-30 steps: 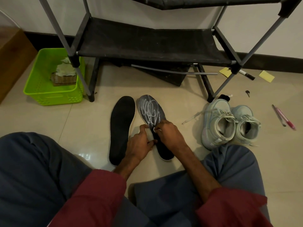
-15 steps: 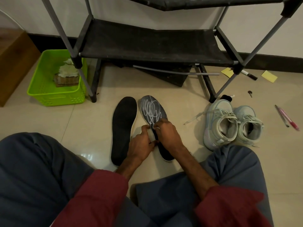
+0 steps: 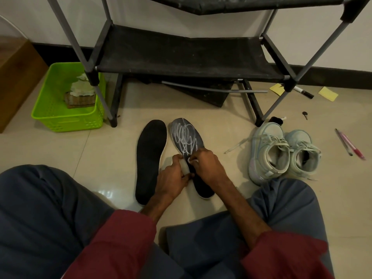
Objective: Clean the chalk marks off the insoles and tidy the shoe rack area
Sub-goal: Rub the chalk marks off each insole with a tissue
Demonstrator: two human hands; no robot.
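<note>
Two black insoles lie side by side on the tiled floor in front of me. The left insole [image 3: 150, 158] is plain black. White chalk scribbles cover the front half of the right insole [image 3: 186, 135]. My left hand [image 3: 171, 180] holds a small white piece [image 3: 185, 165] over the middle of the scribbled insole. My right hand [image 3: 209, 168] meets it from the right, fingertips pinching the top end of the same piece. The hands hide the middle of that insole.
The black shoe rack [image 3: 181, 53] stands just behind the insoles. A green basket [image 3: 66, 119] with rags sits at its left. Pale sneakers [image 3: 281, 154] stand to the right, with pens [image 3: 351, 144], a marker [image 3: 304, 93], a key [image 3: 305, 114] and yellow notes [image 3: 328, 94] scattered beyond.
Both hands stay together over the scribbled insole, and the fingers shift only slightly around the white piece. The insoles have not moved.
</note>
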